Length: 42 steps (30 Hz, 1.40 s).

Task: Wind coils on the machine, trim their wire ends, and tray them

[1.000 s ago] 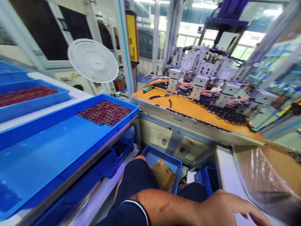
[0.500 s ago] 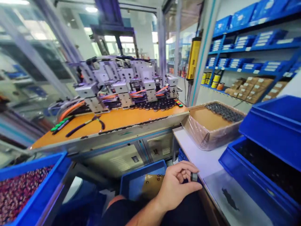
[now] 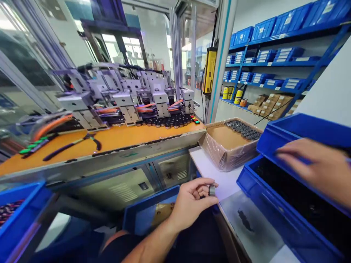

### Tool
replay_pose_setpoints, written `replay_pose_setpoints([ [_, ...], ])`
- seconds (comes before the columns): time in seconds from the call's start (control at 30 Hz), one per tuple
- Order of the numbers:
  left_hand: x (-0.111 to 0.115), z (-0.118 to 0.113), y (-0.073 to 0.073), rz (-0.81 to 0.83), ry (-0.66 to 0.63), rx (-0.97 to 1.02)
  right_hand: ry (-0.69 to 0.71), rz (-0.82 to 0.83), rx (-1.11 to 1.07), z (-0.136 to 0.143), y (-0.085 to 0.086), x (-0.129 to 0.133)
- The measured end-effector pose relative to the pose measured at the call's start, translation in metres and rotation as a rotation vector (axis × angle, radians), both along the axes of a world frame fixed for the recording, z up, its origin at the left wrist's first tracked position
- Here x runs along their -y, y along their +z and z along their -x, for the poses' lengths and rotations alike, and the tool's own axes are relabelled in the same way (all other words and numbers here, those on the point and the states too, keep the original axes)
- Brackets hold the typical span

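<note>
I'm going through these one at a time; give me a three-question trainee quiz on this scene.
1. What does the left hand hold?
A. a yellow can
B. a short cylindrical part
C. a cardboard box
2. True or false: the pliers lie on the orange surface.
3. Fill in the colour: the stacked bins nearest the right hand are ____.

Key: 1 B; 2 true; 3 blue.

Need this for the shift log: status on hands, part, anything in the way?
Left hand pinching small grey cylindrical part. Right hand blurred at upper blue bin, hold unclear. Upper bin partly covers lower blue bin.
</note>
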<state>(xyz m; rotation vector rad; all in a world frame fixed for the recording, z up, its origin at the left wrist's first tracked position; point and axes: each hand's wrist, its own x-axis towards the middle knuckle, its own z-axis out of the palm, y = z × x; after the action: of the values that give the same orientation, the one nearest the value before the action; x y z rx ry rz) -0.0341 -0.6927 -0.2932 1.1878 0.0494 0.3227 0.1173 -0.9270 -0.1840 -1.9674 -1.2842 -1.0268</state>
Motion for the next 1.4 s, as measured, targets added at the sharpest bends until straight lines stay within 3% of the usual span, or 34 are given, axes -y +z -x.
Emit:
replay_pose_setpoints([
  [0.1, 0.005, -0.003, 0.003, 0.022, -0.024, -0.028, 0.276, 0.249, -0.142, 0.02, -0.03, -0.027],
  [0.2, 0.009, -0.003, 0.002, 0.035, -0.049, -0.045, 0.452, 0.208, -0.319, 0.048, -0.064, -0.042],
  [0.3, 0.014, -0.004, -0.003, 0.073, -0.084, -0.045, 0.546, 0.171, -0.384, 0.059, -0.077, -0.045],
  [0.47, 0.024, -0.01, -0.01, 0.179, -0.2, -0.097, 0.536, 0.108, -0.381, 0.054, -0.077, -0.044],
  [0.6, 0.028, -0.011, -0.011, 0.189, -0.22, -0.123, 0.505, 0.122, -0.333, 0.052, -0.08, -0.044],
  [0.83, 0.024, -0.004, -0.005, 0.201, -0.147, -0.036, 0.46, 0.165, -0.198, 0.055, -0.084, -0.04],
  [1.07, 0.047, -0.002, -0.01, 0.233, -0.03, 0.052, 0.399, 0.117, 0.074, 0.055, -0.088, -0.045],
  [1.17, 0.044, -0.003, -0.01, 0.109, 0.018, 0.14, 0.402, 0.126, 0.074, 0.057, -0.087, -0.044],
  [1.33, 0.015, -0.002, 0.002, -0.532, 0.095, 0.395, 0.479, 0.144, -0.068, 0.062, -0.083, -0.044],
  [1.4, 0.009, 0.0, 0.005, -0.682, 0.138, 0.452, 0.52, 0.157, -0.116, 0.063, -0.082, -0.044],
])
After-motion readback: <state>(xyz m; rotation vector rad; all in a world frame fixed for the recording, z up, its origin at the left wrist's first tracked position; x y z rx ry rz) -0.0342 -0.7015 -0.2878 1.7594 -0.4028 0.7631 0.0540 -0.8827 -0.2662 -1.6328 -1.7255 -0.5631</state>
